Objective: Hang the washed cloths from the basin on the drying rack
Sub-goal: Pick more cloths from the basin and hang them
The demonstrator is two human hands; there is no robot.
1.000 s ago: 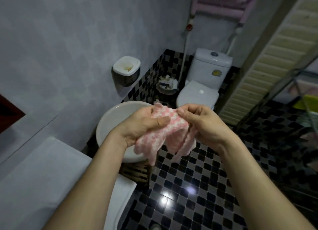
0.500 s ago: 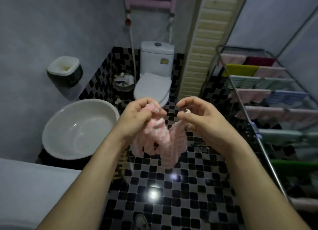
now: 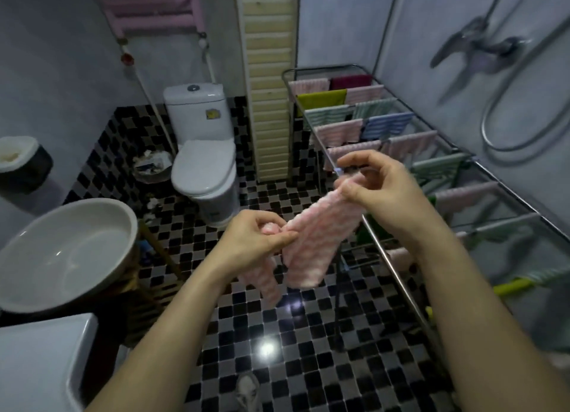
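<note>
The left hand (image 3: 256, 240) and the right hand (image 3: 381, 189) are apart, and each one pinches one end of the same pink cloth (image 3: 314, 245). The left hand closes thumb and fingers on the lower end, and a loose piece hangs down below it. The right hand is higher and holds the upper end between thumb and forefinger; its other fingers are curled loosely. The cloth stretches in a slope between the two hands and hangs in the air above the tiled floor (image 3: 234, 328); it is not on any bar.

The right hand is just over the near long rail of the drying rack (image 3: 398, 276), about in the middle of it. Many striped and plain cloths (image 3: 339, 132) are already hanging over the bars toward the far end of the rack.

At the left stands the white basin (image 3: 40, 251), well apart from the hands. I see no cloth inside it. Behind it, against the far wall, is a toilet (image 3: 203, 152).
</note>
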